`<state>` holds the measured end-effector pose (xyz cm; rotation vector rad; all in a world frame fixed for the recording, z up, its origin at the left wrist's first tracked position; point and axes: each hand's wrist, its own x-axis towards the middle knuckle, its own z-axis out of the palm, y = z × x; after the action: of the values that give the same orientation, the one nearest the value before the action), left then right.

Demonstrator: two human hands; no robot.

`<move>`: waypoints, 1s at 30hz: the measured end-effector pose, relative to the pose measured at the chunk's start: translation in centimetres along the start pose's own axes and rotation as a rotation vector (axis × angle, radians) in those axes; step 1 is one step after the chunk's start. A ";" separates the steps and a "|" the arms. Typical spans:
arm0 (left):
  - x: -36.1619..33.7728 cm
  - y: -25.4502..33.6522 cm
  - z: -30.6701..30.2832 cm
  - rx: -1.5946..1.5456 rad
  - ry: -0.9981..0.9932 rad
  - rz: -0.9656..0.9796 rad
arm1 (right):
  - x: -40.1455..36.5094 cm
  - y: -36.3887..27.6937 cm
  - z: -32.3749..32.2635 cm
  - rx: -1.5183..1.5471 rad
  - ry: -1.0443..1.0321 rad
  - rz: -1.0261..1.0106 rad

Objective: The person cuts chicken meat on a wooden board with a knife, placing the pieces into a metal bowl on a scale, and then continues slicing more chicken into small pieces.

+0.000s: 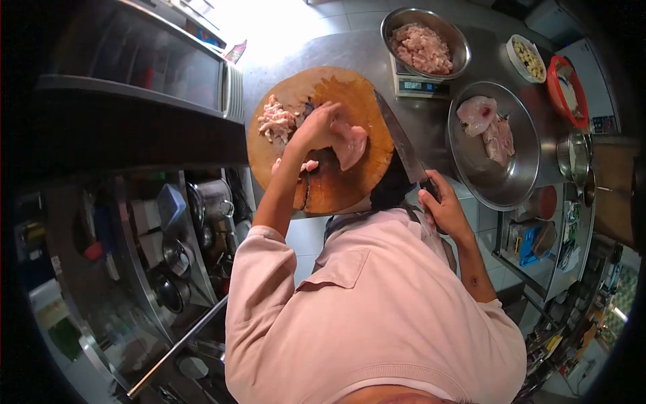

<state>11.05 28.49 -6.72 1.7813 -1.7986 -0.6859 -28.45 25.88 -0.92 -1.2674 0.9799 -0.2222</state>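
My left hand (317,129) reaches over a round wooden chopping board (323,192), its fingers closed on the far edge of a piece of raw chicken (351,147). The fingertips are partly hidden and a little blurred. Small cut strips of chicken (276,121) lie in a pile left of that hand, and a few more bits sit near the wrist. My right hand (444,203) grips the handle of a long, broad kitchen knife (402,143). Its blade points away from me along the board's right edge, apart from the meat.
A steel bowl of cut chicken (422,48) stands on a digital scale (422,87) at the back. To the right, an oval steel basin (494,178) holds larger chicken pieces. Beyond it are a white dish (527,59) of pale cubes and a red basket (560,106).
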 end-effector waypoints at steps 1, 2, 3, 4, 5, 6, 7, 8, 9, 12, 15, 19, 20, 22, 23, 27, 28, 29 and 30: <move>-0.3 1.0 -0.4 -0.024 -0.069 -0.102 | -0.1 0.1 -0.1 0.013 -0.002 -0.007; -0.7 1.8 -0.5 -0.048 -0.138 -0.207 | -0.3 0.2 0.0 0.021 0.009 -0.009; -0.9 2.1 -0.3 -0.042 -0.147 -0.198 | -0.4 0.3 0.2 0.028 0.032 -0.006; -1.1 2.3 -0.1 -0.202 -0.105 -0.276 | -0.5 0.3 0.3 0.035 0.054 -0.002; -1.6 2.6 0.3 -0.363 -0.063 -0.356 | -0.6 0.3 0.4 0.043 0.061 -0.002; -2.0 4.1 -0.2 -0.598 -0.033 -0.429 | -0.6 0.1 0.3 0.033 0.038 -0.039; -2.1 5.0 -0.5 -0.592 -0.046 -0.422 | -0.6 0.0 0.4 0.027 0.020 -0.078; -2.4 5.7 -0.6 -0.713 0.045 -0.370 | -0.6 0.0 0.4 0.031 0.026 -0.079; -2.8 6.4 -0.6 -0.832 0.136 -0.316 | -0.6 0.0 0.4 0.023 0.034 -0.073; -4.5 8.5 1.1 -0.819 0.239 -0.304 | -0.5 -0.6 0.8 0.038 0.016 -0.054; -7.5 6.9 4.2 -0.693 0.195 -0.472 | -0.2 -0.9 1.0 0.087 -0.076 0.004; -9.5 9.0 5.1 -0.053 0.175 -0.507 | 0.3 -0.7 1.6 0.296 -0.208 -0.058; -9.9 8.6 6.4 0.100 0.383 -0.398 | 0.5 -0.2 2.1 0.294 -0.211 -0.051; -9.5 8.7 7.8 0.187 0.427 -0.317 | 1.4 1.4 3.1 0.388 -0.058 -0.030; -9.3 8.6 8.4 0.276 0.465 -0.224 | 1.7 2.3 3.1 0.385 -0.061 -0.025; -8.8 8.2 9.8 0.363 0.328 -0.251 | 2.0 3.3 3.5 0.209 -0.074 0.054; -8.7 8.1 10.0 0.353 0.333 -0.258 | 2.0 3.3 3.8 0.210 -0.076 0.098; -8.7 8.1 10.1 0.351 0.326 -0.258 | 1.9 3.4 4.1 0.211 -0.074 0.142; -8.7 8.4 9.9 0.385 0.349 -0.252 | 2.1 3.5 4.4 0.191 -0.067 0.128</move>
<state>-1.75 37.25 -8.49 2.2420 -1.5551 -0.0988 -25.27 28.83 -5.13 -1.0284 0.9547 -0.1686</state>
